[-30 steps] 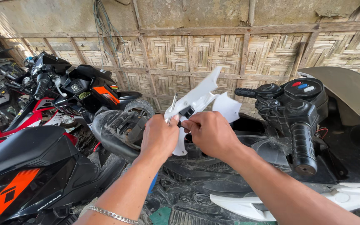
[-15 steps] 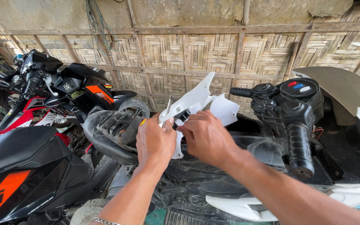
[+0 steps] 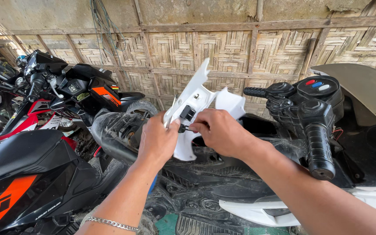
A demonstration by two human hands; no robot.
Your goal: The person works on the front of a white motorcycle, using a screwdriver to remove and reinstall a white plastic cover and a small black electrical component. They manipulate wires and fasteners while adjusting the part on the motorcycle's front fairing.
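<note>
A white plastic scooter body panel [image 3: 196, 98] is held upright over a stripped scooter. My left hand [image 3: 156, 141] grips the panel's left edge, with a thin metal tool sticking up beside the fingers. My right hand [image 3: 220, 131] pinches a small black connector [image 3: 182, 128] just below a black socket [image 3: 188, 112] set in the panel. A silver bracelet [image 3: 112, 223] sits on my left wrist.
The scooter's black handlebar grip [image 3: 320, 150] and switch cluster [image 3: 316, 87] stand to the right. A black and orange motorcycle [image 3: 22, 182] is at lower left, with more motorcycles [image 3: 66, 89] behind it. A woven bamboo wall [image 3: 240, 48] closes off the back.
The view has shifted slightly. My right hand's fingers have drawn in on the small black connector at the panel. My left hand keeps its grip on the panel's edge.
</note>
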